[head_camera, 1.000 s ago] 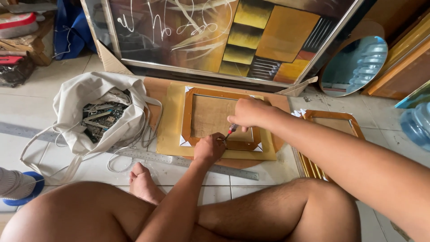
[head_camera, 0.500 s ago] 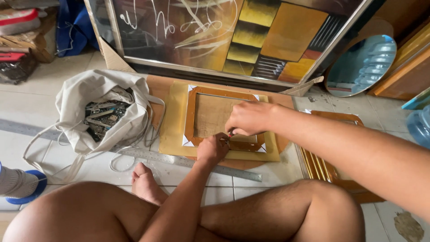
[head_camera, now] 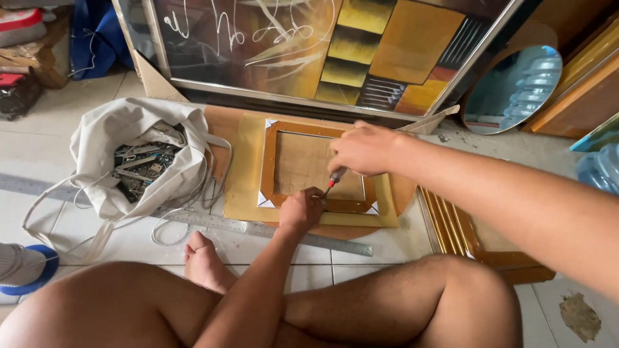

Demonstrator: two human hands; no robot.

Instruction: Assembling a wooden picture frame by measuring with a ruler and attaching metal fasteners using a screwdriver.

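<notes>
A small wooden picture frame is laid face down on a yellowish board on the tiled floor, in front of a large abstract painting. At the frame's lower rail, a red-handled screwdriver is pinched in the right hand, its tip set against the rail. The rail just beside that tip is pressed by the left hand, fingers curled together. Below the frame a metal ruler is laid along the floor. Left of the frame a cloth bag of metal fittings is seen; to its right, a second frame.
</notes>
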